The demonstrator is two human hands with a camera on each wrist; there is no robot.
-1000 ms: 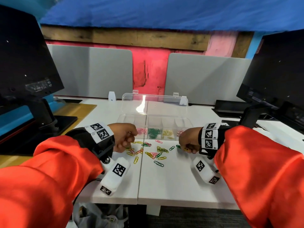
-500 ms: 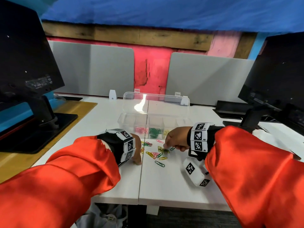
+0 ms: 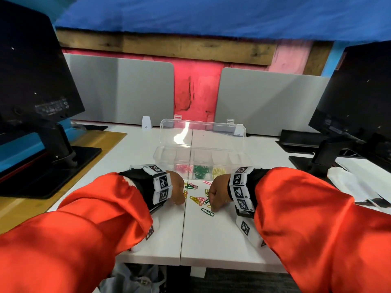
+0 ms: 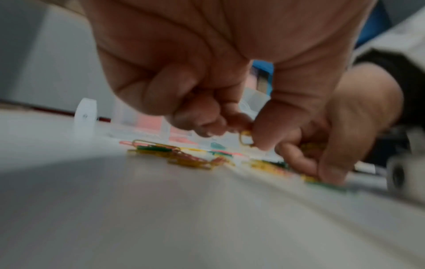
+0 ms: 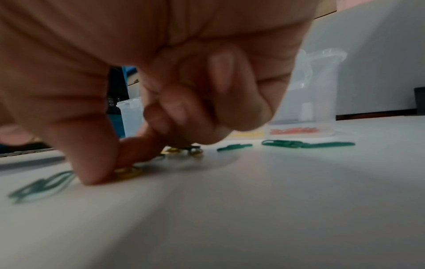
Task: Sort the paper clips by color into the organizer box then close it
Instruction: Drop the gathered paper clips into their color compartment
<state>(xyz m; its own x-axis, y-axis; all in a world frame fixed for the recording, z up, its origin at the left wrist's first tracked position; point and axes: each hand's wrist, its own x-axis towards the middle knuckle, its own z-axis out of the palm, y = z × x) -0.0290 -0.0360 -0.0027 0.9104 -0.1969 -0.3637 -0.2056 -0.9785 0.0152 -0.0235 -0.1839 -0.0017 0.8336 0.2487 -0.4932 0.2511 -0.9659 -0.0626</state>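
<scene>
White desk (image 3: 211,235): both hands curled, each pinching a yellow clip.

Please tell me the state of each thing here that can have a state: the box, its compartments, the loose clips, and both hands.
organizer box: open, lid standing up at the back
pink, green and yellow compartments: partly filled
loose paper clips: unsorted, lying on the desk between the hands
left hand: pinching a yellow clip
right hand: fingertips on a yellow clip on the desk
monitors: seen from behind
</scene>
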